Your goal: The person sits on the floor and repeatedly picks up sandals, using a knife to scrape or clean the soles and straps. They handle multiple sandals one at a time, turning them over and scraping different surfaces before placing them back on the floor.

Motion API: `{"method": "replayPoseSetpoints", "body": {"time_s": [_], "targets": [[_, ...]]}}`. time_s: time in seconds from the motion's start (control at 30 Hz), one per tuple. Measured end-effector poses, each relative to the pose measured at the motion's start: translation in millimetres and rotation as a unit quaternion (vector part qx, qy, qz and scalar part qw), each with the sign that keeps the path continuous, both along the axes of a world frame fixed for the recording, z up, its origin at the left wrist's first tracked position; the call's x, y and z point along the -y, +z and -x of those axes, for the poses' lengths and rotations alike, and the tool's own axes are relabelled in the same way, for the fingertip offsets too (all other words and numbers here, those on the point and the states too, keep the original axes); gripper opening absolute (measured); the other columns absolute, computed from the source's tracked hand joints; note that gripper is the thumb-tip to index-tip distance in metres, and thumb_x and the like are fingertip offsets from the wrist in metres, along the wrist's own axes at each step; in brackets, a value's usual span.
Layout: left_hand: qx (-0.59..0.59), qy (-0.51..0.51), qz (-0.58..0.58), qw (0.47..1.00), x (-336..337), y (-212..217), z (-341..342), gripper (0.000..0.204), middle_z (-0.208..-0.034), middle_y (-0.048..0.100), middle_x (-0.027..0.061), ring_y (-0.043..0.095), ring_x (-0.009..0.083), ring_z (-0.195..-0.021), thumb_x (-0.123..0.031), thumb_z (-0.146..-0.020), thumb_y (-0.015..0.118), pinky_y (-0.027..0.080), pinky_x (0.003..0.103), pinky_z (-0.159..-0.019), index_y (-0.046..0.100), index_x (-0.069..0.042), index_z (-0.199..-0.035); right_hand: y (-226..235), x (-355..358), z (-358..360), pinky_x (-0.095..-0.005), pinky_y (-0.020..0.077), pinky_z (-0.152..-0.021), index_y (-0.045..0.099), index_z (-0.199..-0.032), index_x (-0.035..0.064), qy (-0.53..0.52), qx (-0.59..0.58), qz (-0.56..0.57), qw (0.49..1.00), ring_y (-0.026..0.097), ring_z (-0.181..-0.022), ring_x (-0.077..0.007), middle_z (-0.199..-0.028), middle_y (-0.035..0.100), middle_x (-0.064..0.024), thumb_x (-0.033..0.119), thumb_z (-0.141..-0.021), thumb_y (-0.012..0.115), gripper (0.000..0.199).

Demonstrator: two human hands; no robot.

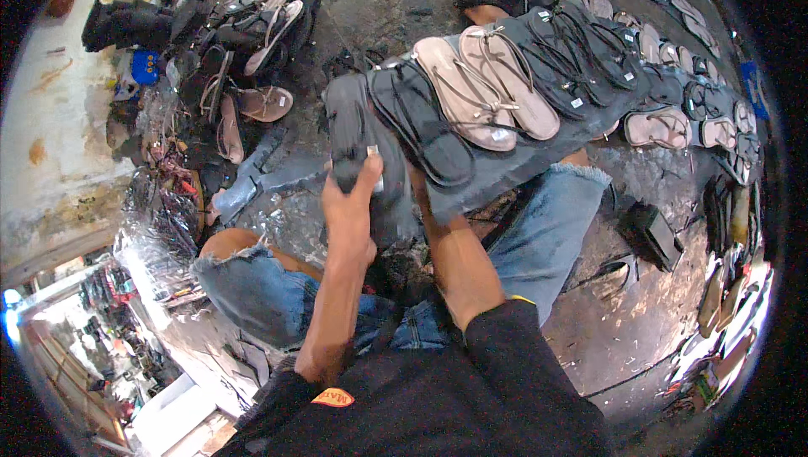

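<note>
My left hand [349, 196] pinches the lower end of a black sandal [347, 120], its thumb on top near a small white tag. That sandal is smeared by motion and lies at the left end of a dark sheet-covered surface [497, 171]. Just to the right lies another black thong sandal [446, 158], flat with its strap up. A beige pair follows, one beige sandal [450, 87] beside the other [522, 95]. My right hand [423, 200] reaches in at the surface's near edge, by the black sandals. Its fingers are hidden.
Further right, black strappy sandals [560, 61] and smaller beige pairs [656, 127] continue the row. Loose sandals heap [269, 36] at the upper left. A black block [652, 234] rests on the floor at right. My knees in torn jeans [252, 284] flank the work. Clear plastic [151, 263] lies left.
</note>
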State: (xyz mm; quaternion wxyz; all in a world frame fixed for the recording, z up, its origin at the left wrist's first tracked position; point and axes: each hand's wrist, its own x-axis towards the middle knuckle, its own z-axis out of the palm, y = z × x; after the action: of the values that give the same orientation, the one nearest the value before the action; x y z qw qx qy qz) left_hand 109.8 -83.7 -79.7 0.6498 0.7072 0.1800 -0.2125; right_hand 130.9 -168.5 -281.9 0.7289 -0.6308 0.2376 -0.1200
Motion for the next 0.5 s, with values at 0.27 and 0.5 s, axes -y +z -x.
{"method": "replayPoseSetpoints", "body": {"time_s": [0.27,0.5], "targets": [[0.077,-0.093,0.089,0.989,-163.5,71.5,53.9,0.053,-0.107,0.066,0.0124,0.065,0.0226,-0.081,-0.045,-0.091,0.07,0.054,0.035,-0.067,0.058,-0.003,-0.122,89.9,-57.2,13.7,-0.0351,0.0484,-0.059,0.071,-0.093,-0.0018,0.166,-0.049,0.025,0.985,0.057,-0.064,-0.0161,-0.071,0.064,-0.0026,0.039,-0.093,0.072,0.041],[0.203,-0.197,-0.053,0.958,-111.1,83.0,95.4,0.073,-0.12,0.065,0.0088,0.063,0.0162,-0.107,-0.012,-0.082,0.081,0.05,0.034,-0.097,0.042,0.003,-0.142,263.0,-9.1,56.5,-0.0248,0.0375,-0.055,0.07,-0.1,0.0022,-0.028,0.167,-0.067,0.983,0.044,-0.064,-0.0031,-0.068,0.052,0.0062,0.03,-0.093,0.077,0.029]]}}
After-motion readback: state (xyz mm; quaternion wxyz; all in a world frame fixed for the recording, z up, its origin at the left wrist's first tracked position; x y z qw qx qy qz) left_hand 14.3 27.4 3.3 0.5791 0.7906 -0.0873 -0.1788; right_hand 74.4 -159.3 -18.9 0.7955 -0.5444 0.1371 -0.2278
